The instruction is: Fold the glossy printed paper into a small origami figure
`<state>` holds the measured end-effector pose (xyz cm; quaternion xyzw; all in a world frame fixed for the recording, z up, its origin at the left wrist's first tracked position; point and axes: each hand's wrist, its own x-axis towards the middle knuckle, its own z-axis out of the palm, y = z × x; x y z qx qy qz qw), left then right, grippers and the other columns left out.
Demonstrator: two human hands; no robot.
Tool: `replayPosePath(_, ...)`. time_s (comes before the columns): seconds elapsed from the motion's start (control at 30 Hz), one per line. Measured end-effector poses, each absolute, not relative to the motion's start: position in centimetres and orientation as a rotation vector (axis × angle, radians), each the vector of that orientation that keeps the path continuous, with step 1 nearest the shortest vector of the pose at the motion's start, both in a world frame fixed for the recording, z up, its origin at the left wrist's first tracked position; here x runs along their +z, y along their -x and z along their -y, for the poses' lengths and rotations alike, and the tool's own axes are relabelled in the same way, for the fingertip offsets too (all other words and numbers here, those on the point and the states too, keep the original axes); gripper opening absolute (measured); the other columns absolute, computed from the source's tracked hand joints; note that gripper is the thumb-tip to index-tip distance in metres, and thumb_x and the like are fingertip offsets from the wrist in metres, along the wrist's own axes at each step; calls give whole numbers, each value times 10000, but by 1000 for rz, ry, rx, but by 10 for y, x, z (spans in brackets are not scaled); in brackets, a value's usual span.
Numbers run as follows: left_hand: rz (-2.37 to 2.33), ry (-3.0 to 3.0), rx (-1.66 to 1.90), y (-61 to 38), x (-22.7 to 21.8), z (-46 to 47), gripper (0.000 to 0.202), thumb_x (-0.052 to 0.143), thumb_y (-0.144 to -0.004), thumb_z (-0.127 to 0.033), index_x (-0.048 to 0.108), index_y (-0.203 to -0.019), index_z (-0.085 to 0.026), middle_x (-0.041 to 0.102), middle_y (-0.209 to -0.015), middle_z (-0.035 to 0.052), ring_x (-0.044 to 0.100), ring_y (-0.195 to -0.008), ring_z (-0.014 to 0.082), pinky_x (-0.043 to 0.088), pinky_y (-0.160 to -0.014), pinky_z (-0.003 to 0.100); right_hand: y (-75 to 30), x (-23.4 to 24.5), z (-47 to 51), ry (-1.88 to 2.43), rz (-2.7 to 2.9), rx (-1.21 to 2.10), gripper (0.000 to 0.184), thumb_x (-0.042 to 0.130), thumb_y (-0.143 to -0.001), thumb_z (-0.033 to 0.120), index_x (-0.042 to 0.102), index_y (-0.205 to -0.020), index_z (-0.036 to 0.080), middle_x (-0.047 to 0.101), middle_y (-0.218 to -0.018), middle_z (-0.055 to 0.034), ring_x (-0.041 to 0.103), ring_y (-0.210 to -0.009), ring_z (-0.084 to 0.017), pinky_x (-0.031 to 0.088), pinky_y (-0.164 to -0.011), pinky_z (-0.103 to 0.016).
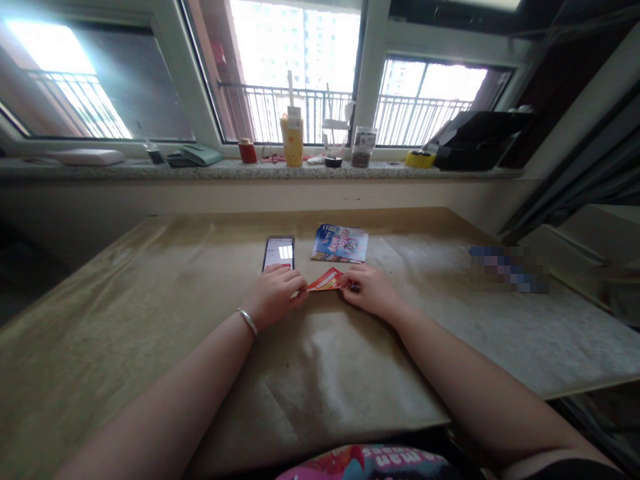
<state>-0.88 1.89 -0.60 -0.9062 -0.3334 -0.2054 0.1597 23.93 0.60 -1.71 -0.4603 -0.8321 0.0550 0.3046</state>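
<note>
A small red printed paper [326, 280] is stretched between my two hands, just above the table or on it; I cannot tell which. At its left end my left hand [277, 293], with a silver bangle on the wrist, pinches the edge. My right hand [371, 292] grips the right end, with fingers curled over part of it. Just beyond my left hand lies a phone [280, 251] with a lit screen, its lower end partly covered by the fingers. Beyond the red paper rests a stack of blue printed leaflets [341, 243].
A gold-brown cloth covers the table [150, 300]. A blurred blue item [507, 269] lies at its right side. Along the windowsill [190, 172] stand a yellow drink cup [292, 141], a red-brown jar [247, 151], a clear container [363, 147], yellow tape [420, 159] and a black case [475, 140].
</note>
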Motion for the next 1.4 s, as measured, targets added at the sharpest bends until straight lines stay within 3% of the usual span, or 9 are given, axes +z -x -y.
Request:
replayPosePath(0.37,952,2601,-664,21,-8,-25,114,525,-806,-215,570,-703,-202,636,-737,-8,575,-723,155,403,-739,287,-249,-15,-9,1243,2178,203,77,581,-705,157,637,-720,207,619,-776,-12,545,-717,-132,407,-640,-225)
replayPosePath(0.57,1075,2629,-748,24,-12,-27,73,522,-777,-170,545,-709,-184,600,-732,9,546,-676,136,401,-623,243,-253,-14,-11,1308,2139,230,55,554,-700,150,578,-677,195,610,-763,-12,539,-716,-136,409,-653,-232)
replayPosePath(0.8,842,2595,-693,1,-6,-12,190,535,-870,-382,631,-881,-218,650,-877,29,538,-810,179,391,-762,319,-231,-16,1,1255,2205,152,25,565,-711,177,563,-718,201,602,-767,-11,534,-738,-145,390,-654,-238)
replayPosePath(1.0,884,2542,-732,-16,-7,-3,211,471,-920,-308,646,-828,-231,639,-767,5,508,-738,157,340,-728,318,-216,-16,6,1235,2223,96,47,553,-701,161,544,-720,202,599,-776,-16,525,-775,-161,387,-693,-258)
replayPosePath(1.4,891,2520,-723,-20,-10,-4,236,483,-891,-270,595,-695,-201,609,-688,-1,491,-667,147,326,-732,323,-210,-13,9,1307,2278,64,33,546,-697,182,547,-721,205,612,-790,-23,527,-796,-171,374,-671,-260)
